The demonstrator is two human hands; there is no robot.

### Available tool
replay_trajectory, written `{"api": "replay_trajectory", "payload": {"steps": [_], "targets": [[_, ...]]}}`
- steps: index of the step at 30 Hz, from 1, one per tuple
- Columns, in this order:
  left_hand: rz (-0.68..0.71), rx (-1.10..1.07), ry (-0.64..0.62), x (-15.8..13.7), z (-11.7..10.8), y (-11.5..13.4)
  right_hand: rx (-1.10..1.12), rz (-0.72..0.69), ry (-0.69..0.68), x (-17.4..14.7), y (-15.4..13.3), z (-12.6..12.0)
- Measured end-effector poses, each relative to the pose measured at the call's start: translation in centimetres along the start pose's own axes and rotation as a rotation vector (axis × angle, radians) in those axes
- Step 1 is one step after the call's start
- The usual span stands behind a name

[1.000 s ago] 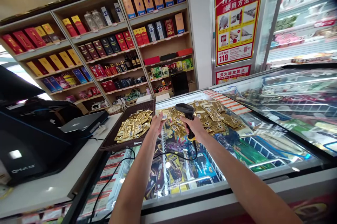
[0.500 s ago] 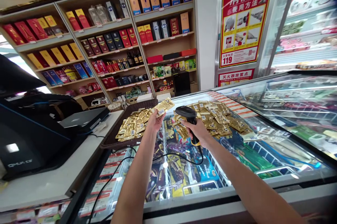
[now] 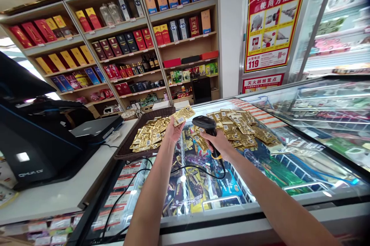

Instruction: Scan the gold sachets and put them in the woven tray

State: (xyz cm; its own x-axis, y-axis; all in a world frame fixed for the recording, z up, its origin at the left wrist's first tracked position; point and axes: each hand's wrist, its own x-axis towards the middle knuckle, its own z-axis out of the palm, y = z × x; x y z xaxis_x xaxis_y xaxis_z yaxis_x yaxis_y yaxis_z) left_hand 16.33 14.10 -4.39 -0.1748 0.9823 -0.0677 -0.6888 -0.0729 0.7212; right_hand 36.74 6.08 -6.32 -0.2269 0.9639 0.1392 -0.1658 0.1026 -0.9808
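Observation:
My left hand pinches a gold foil packet with a printed label, raised above the freezer glass. Wrapped round the handle of a black barcode scanner is my right hand; the scanner's head points left, close to the packet. A dark cable trails from the scanner across the glass. Beside my left hand, a brown woven basket holds many gold packets. A heap of similar gold packets lies on the freezer top behind and right of the scanner.
Below me is a glass-topped freezer with wire baskets of wrapped frozen goods. A checkout machine stands on the white counter at left. Shelves of boxed goods line the back wall, beside a red fire-hydrant poster.
The view has shifted slightly, moving the scene a little to the right. The packet is turned somewhat, its label facing the scanner more. Both hands keep their holds.

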Motion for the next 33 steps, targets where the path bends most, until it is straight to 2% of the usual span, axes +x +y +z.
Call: {"api": "replay_trajectory", "payload": {"steps": [9, 16, 33], "targets": [[0.007, 0.009, -0.013, 0.23, -0.07, -0.22, 0.018, 0.022, -0.026, -0.23, -0.16, 0.24], [-0.027, 0.03, -0.023, 0.06, -0.06, -0.17, 0.091, 0.089, -0.141, -0.12, 0.48, 0.45], [-0.031, 0.029, -0.018, 0.13, -0.05, -0.32, 0.029, 0.086, -0.165, -0.68, -0.36, 0.6]]}}
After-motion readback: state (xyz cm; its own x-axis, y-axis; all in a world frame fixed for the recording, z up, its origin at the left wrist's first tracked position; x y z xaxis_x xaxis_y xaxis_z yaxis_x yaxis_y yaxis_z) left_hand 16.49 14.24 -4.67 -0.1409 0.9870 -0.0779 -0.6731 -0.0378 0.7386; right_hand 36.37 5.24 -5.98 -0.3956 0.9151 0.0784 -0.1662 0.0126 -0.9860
